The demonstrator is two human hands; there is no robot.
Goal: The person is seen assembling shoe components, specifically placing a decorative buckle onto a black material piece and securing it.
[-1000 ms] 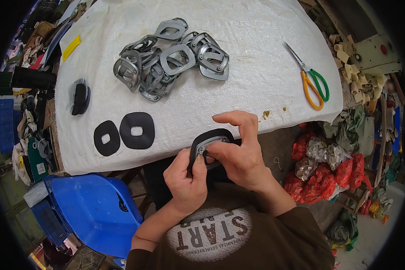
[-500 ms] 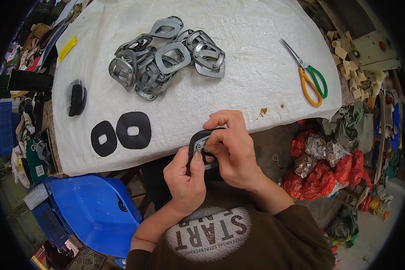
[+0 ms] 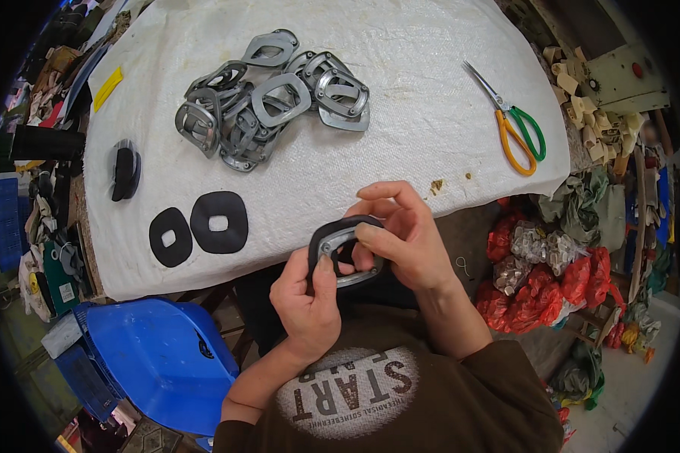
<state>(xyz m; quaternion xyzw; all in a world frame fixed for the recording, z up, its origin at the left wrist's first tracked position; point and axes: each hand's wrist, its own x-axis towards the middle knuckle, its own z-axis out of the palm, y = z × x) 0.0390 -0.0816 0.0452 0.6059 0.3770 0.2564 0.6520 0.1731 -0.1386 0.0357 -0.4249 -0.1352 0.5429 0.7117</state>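
Note:
My left hand [image 3: 307, 300] grips the lower left side of a rounded grey metal frame with a black padded rim [image 3: 328, 232], its thumb pressed on the inner edge. From the right, my right hand [image 3: 409, 243] holds the same frame, thumb on its upper right edge and other fingers curled behind and into the opening. The frame is tilted, just off the table's near edge. Two flat black pads lie on the table left of my hands: a larger pad [image 3: 233, 206] and a smaller pad [image 3: 176, 255], each with a square hole.
Bare grey metal frames [image 3: 260, 100] are heaped on the white-covered table [image 3: 423, 98]. Scissors [image 3: 505, 128] lie right, a black thread spool [image 3: 125, 172] and yellow strip [image 3: 108, 87] left. A blue tub [image 3: 151, 355] stands lower left; red plastic bags [image 3: 536, 302] sit lower right.
My right thumb has moved up from inside the frame onto its upper right edge, and the right fingers have spread. The frame is turned to show more of its opening.

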